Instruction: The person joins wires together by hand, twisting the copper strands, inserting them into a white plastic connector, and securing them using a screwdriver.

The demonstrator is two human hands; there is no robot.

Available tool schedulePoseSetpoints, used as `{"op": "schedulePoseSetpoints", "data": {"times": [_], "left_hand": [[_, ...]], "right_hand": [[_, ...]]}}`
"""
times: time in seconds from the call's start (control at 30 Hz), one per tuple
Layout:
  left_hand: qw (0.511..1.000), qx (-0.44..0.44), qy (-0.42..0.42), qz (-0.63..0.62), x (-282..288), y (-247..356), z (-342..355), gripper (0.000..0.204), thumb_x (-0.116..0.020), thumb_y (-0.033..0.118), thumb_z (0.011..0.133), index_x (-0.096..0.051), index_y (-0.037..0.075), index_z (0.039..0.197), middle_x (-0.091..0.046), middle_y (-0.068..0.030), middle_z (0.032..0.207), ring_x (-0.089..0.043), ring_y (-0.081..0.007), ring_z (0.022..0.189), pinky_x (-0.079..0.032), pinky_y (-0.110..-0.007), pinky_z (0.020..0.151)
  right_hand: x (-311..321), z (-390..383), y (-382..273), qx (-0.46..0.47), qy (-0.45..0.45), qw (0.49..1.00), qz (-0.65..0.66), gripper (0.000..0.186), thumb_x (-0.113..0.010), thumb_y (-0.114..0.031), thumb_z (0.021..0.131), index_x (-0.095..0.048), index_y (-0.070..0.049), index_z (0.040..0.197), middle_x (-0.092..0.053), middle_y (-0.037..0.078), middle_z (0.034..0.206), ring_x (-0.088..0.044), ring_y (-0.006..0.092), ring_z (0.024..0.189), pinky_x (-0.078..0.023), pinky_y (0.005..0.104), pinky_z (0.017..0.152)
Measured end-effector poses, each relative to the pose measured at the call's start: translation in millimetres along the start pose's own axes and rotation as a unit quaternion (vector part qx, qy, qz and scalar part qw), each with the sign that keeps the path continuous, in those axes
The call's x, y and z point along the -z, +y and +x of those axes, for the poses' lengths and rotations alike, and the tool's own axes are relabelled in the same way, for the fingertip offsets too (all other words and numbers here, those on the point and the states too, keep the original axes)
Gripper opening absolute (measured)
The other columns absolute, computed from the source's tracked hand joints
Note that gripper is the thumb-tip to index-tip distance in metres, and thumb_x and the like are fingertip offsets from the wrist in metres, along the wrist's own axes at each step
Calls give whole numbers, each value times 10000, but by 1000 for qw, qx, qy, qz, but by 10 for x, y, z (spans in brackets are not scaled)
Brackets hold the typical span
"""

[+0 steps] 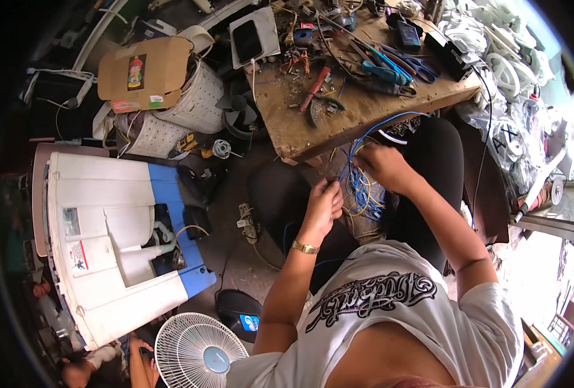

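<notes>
My left hand (324,205), with a gold watch (306,247) on its wrist, is closed in front of my lap, and its fingertips pinch a blue wire (344,169). To its right, my right hand (383,166) bends its fingers around blue wire beside the table's near edge. A tangled bundle of blue and yellow wires (368,197) hangs between my knees, just below both hands. One blue strand (390,118) arcs up from the hands toward my right knee. The exact grip of the fingertips is too small to make out.
A worn wooden table (287,132) ahead carries red-handled pliers (315,89), blue scissors (423,68), and a phone (245,40). A white-and-blue washing machine (115,187) and a white fan (199,352) stand left. Bagged white parts (504,61) crowd the right; another person (83,368) is at lower left.
</notes>
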State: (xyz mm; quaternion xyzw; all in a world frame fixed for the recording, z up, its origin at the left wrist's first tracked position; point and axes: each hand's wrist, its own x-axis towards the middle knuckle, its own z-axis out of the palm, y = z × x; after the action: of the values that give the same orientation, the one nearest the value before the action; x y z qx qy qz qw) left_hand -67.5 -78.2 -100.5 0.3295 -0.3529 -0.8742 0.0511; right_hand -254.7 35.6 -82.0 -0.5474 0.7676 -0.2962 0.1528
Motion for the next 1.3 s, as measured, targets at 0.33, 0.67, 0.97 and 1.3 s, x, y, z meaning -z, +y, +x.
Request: {"op": "schedulePoseSetpoints", "data": {"times": [0.33,0.67,0.97,1.3], "left_hand": [[976,-113,77,169,-48,-51,-317,280,-494,128,1012,-538,76,1284,-342,72,587,-272,2,464,-193,-173,396],[673,-391,77,624,-343,-32,-681,304,-574,-10,869,-698,93,1126,-689,-134,848,-621,-310,637,-475,-344,567],[951,-194,83,224,167,-86,-245,194,-484,93,1016,-617,30,1141,-337,87,621,-263,2,482,-241,-180,411],[956,-168,68,230,51,76,-134,194,-492,124,1020,-616,35,1139,-442,60,631,-353,-4,487,-297,-182,407]], "right_hand": [[164,48,221,-225,170,611,740,343,-529,-259,1002,-482,-37,1259,-645,118,1124,-644,255,939,-563,378,758],[336,178,406,-13,205,937,283,350,-472,68,910,-504,-19,1247,-680,133,902,-649,203,824,-497,299,757],[-272,97,424,-182,162,794,556,484,-496,-408,1011,-491,-55,1342,-609,98,1110,-610,196,917,-524,363,760],[-2360,-278,1346,-119,-190,958,-179,415,-657,-259,836,-604,-113,1220,-609,130,1248,-583,365,1100,-534,477,754]]}}
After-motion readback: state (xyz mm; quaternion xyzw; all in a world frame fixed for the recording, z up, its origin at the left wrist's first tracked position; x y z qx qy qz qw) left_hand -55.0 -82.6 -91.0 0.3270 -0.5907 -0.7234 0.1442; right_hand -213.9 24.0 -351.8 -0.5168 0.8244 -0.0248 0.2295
